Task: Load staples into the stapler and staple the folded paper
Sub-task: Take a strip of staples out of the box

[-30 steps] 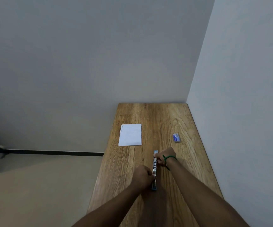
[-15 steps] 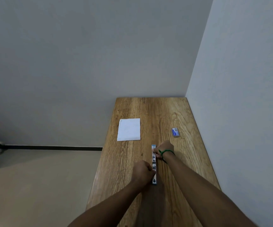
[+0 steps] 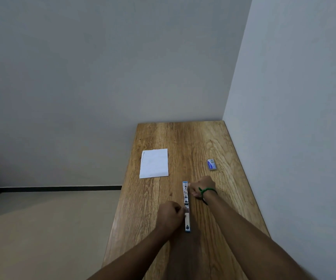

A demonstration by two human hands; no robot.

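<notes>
Stapler (image 3: 186,206) lies swung open flat on the worktop (image 3: 183,138), left hand (image 3: 170,216) gripping its near half, right hand (image 3: 202,188) pinching at the far half. Loading seems underway; whether staples are in, I cannot tell. Paper (image 3: 154,163) lies unstapled, staple box (image 3: 211,164) well apart.

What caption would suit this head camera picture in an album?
Two hands, left and right, hold an opened stapler flat on a wooden table; folded paper waits.

A single head-worn view looks forward and down from behind the left hand (image 3: 170,216) and right hand (image 3: 202,187), both low in frame at arm's length.
</notes>
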